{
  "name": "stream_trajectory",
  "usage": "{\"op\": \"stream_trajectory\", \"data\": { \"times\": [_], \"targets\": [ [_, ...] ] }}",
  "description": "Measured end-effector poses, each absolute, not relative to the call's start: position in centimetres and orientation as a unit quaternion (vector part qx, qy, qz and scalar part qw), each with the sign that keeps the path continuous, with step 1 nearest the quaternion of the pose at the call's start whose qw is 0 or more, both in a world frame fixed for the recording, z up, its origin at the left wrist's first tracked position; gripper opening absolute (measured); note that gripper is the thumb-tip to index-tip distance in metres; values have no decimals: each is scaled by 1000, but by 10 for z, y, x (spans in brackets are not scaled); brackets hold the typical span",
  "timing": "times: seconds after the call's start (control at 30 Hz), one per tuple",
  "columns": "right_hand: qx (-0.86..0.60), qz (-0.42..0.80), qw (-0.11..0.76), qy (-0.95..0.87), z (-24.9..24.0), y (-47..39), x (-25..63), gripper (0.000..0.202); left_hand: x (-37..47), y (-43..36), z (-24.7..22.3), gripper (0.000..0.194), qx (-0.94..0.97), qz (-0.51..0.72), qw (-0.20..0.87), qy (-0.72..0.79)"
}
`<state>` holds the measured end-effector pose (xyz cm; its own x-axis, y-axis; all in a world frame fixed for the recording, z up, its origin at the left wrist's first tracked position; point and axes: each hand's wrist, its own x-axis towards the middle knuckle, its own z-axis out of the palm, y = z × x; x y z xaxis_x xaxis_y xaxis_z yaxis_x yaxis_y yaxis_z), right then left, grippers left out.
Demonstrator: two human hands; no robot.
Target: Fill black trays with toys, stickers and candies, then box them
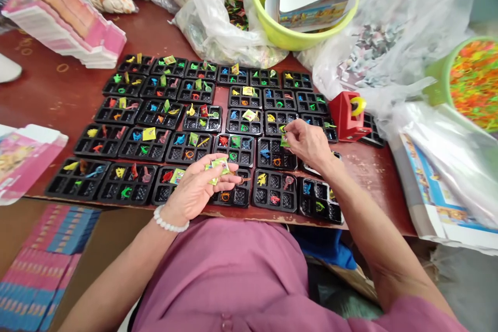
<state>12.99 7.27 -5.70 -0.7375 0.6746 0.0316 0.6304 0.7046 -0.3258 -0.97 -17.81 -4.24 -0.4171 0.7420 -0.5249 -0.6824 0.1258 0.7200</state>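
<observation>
Rows of black compartment trays [125, 190] cover the middle of the red table, with small coloured plastic toys in their compartments. Above the front rows, my left hand [198, 187] is turned palm up, its fingers curled around several small yellow-green packets [218, 167]. Farther right, my right hand [305, 142] pinches a green packet [285, 140] over a tray in the middle rows. Similar packets rest in several trays, among them a yellow one [149, 134] left of centre. The fingertips of my right hand partly cover the tray beneath.
A red tape dispenser [347, 116] stands right of the trays. Behind them are plastic bags [210, 15] and a yellow-green basin [268, 26] with cards. Pink card packaging [66, 21] lies back left. At the right are a tub of orange and green pieces [476, 80] and printed sheets [447, 202].
</observation>
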Motion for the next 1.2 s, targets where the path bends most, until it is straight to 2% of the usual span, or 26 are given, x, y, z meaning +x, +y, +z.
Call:
{"op": "stream_trajectory", "data": {
  "times": [0.17, 0.3, 0.4, 0.5, 0.57, 0.67, 0.83, 1.2],
  "targets": [
    [-350, 112, 45, -929, -67, 68, 131, 26, -5, -171, -45, 26, 35, 647, 558, 519],
    [-316, 130, 96, -935, -70, 54, 128, 21, -1, -169, -44, 27, 42, 640, 559, 526],
    [-235, 245, 155, -928, -60, 31, 127, 20, 2, -167, -44, 29, 55, 631, 553, 541],
    [-118, 387, 154, -902, -49, 11, 124, 23, 6, -163, -45, 33, 74, 622, 556, 546],
    [-96, 403, 156, -897, -47, 9, 122, 24, 9, -160, -45, 35, 80, 624, 559, 541],
    [-146, 327, 148, -922, -54, 23, 123, 18, 9, -159, -45, 35, 77, 637, 554, 531],
    [-180, 205, -9, -962, -69, 43, 126, 25, 2, -165, -46, 33, 58, 646, 541, 536],
    [-202, 73, -48, -976, -60, 23, 120, 25, -1, -170, -53, 35, 56, 644, 541, 539]
  ]
}}
